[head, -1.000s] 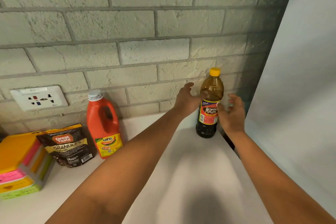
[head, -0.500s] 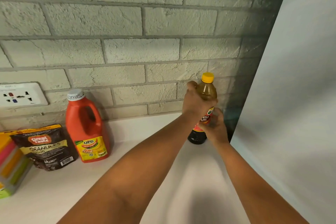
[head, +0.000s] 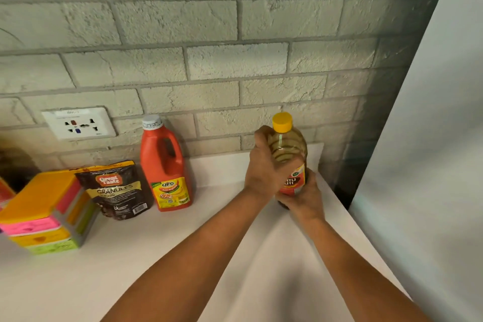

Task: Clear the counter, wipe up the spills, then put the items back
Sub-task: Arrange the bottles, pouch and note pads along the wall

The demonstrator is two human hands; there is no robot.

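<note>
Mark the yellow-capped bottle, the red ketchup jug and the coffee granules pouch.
yellow-capped bottle (head: pixel 282 122): head view, on its cap.
red ketchup jug (head: pixel 156 165): head view, on its body.
coffee granules pouch (head: pixel 115 189): head view, on its front.

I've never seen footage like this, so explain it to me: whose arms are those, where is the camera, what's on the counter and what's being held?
The camera sits on a person's head, looking forward and down, so the arms are that person's own. Both hands grip a yellow-capped bottle near the counter's right end: the left hand round its upper body, the right hand round its lower part. On the white counter, against the brick wall, stand a red ketchup jug, a dark granules pouch and stacked colourful boxes. A wall socket is above them.
</note>
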